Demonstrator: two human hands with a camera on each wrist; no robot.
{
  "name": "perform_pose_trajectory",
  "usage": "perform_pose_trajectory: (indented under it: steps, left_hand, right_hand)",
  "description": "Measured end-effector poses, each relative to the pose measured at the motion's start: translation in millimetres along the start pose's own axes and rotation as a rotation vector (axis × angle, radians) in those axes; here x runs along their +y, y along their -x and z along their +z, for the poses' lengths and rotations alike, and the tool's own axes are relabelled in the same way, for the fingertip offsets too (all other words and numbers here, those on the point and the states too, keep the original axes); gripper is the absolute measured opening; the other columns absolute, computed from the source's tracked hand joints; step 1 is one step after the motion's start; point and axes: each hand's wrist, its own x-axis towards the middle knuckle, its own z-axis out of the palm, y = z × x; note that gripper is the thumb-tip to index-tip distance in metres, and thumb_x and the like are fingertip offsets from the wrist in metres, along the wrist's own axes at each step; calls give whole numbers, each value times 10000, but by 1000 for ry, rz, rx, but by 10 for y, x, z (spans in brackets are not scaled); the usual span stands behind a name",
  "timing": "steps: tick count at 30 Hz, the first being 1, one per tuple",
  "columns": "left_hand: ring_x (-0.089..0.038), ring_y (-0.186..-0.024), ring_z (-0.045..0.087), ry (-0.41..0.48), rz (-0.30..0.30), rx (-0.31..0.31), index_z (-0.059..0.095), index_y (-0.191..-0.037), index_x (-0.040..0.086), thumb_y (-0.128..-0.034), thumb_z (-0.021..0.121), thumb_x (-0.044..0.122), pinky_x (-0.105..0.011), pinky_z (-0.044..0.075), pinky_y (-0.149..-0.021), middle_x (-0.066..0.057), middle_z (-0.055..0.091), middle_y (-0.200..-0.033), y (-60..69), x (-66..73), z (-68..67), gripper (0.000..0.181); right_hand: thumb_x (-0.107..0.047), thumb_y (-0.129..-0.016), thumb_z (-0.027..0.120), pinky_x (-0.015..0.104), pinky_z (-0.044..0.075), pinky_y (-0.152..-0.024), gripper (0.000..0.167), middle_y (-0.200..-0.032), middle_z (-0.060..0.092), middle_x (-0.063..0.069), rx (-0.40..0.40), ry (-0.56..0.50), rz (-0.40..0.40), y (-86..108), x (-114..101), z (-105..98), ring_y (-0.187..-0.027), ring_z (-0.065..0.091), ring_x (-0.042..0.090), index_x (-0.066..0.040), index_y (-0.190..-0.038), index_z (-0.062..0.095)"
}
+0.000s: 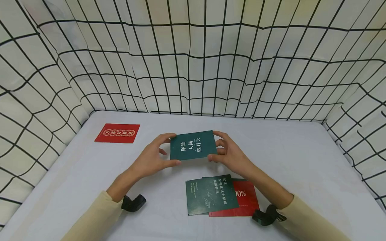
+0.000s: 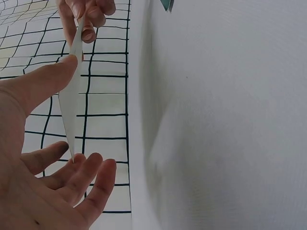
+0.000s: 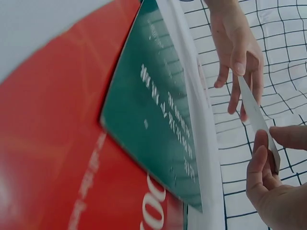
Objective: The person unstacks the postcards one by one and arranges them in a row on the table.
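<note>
Green card [image 1: 178, 140] at the centre of the frame, held above a white surface [image 1: 286, 160]: left hand [image 1: 152, 157] and right hand [image 1: 233, 154], half spread, pinch opposite short ends between thumb and fingers, probably leaving the printed face uncovered. White Chinese characters form three columns; its back looks pale.

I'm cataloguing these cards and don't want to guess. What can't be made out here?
Held card: its underside faces away in the head view and is nearly edge-on in both wrist views.
Near red card: in the head view, the green card covers the space left of "00%".
Green card's fine print: too small in the head view, blurred in the right wrist view.
Far red card: edge lettering too small, head view.
</note>
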Motion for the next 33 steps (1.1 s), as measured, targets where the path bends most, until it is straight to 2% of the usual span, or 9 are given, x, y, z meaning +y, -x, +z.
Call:
perform_pose_trajectory:
  steps: [5, 10, 16, 20, 24, 28, 33]
  left_hand:
    - [-349, -1373, 524, 16, -4, 13, 387, -1585, 150, -797, 914, 283, -472, 598, -961, -110, 436, -1602, 15, 6, -15, 957]
    - [-358, -1311, 577, 33, -33, 15, 369, -1599, 162, -806, 908, 281, -449, 617, -906, -121, 440, -1602, 35, 12, -18, 966]
    - [-376, -1178, 659, 50, -72, 35, 314, -1620, 150, -833, 888, 302, -427, 628, -857, -182, 456, -1574, 60, 8, -19, 986]
    - [-372, -1207, 655, 61, -82, 70, 267, -1635, 123, -842, 883, 288, -437, 627, -879, -179, 439, -1585, 53, -10, -21, 1017]
    - [-363, -1246, 637, 66, -94, 108, 283, -1626, 83, -856, 872, 262, -475, 614, -938, -175, 483, -1526, 40, -10, -25, 986]
    - [-341, -1189, 663, 53, -115, 127, 321, -1613, 69, -861, 865, 225, -475, 615, -945, -186, 553, -1429, 32, -10, -20, 940]
    - [-349, -1168, 673, 37, -129, 146, 320, -1615, 58, -864, 858, 191, -484, 618, -944, -199, 569, -1406, 35, -28, -24, 934]
  right_hand:
    - [-40, -931, 744, 347, 540, -839, 863, -1121, 621, 126, 2, -126, 18, -43, -11, 26, -912, 723, 184, -130, -1632, 248]
    - [-14, -918, 722, 301, 556, -853, 846, -1094, 641, 105, 21, -172, 36, -71, 14, 48, -920, 717, 140, -122, -1626, 272]
    - [33, -893, 727, 283, 571, -862, 847, -1064, 639, 76, 53, -236, 47, -132, -7, 97, -994, 707, 159, -166, -1607, 317]
    - [45, -897, 715, 270, 574, -858, 846, -1052, 635, 74, 61, -263, 38, -165, -28, 123, -1004, 698, 160, -146, -1611, 304]
    - [43, -911, 705, 245, 575, -861, 822, -1102, 652, 112, 75, -275, 39, -191, -42, 151, -976, 687, 145, -119, -1610, 303]
    - [57, -902, 706, 237, 571, -874, 819, -1175, 662, 146, 105, -290, 69, -234, -53, 196, -976, 687, 141, -135, -1602, 325]
    - [69, -883, 714, 239, 555, -864, 803, -1215, 656, 153, 146, -298, 99, -309, -59, 253, -989, 680, 149, -139, -1579, 370]
